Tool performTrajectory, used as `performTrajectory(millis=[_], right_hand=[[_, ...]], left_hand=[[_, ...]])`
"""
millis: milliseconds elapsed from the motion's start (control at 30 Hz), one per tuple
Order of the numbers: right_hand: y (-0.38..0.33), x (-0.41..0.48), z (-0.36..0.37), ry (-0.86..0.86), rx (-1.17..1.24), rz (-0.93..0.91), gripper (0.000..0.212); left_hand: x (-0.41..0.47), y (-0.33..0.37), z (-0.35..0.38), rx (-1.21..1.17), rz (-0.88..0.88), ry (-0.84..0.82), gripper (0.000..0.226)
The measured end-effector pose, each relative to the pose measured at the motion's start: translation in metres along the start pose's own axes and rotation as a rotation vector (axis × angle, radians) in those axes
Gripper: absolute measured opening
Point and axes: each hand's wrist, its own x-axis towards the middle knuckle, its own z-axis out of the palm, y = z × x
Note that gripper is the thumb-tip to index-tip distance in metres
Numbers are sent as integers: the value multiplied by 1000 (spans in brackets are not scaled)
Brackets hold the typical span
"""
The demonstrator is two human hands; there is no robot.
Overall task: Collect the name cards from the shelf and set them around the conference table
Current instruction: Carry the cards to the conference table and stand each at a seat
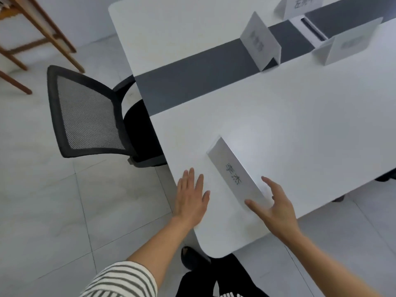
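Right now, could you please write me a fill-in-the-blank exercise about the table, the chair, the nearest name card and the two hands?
1. The mesh chair is coloured ____.
2. The strip along the middle of the white table is dark ____.
3. The open left hand is to the ____ of the nearest name card.
4. The right hand, fingers spread, grips ____.
Missing words: black; grey; left; nothing.
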Motion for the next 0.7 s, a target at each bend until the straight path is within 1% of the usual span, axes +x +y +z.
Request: performTrajectory(millis=[67, 133, 267, 467, 567, 700], right_hand=[[7, 8, 7, -4, -22, -8, 73], [13, 14, 12, -6, -41, -9, 68], [20, 18, 18, 28, -70, -2, 62], [17, 13, 18, 26, 45, 44, 58], [9, -1, 16, 37, 175, 88, 47], [5, -33, 8, 125, 305, 111, 34]], left_hand=[[6, -5, 16, 75, 8, 28, 65], [8, -9, 32, 67, 20, 76, 62], [10, -12, 45, 55, 25, 137, 64], [10, -10, 45, 122, 7, 119, 64], [9, -7, 41, 139, 2, 74, 67], [8, -11, 36, 140, 37, 1, 69]])
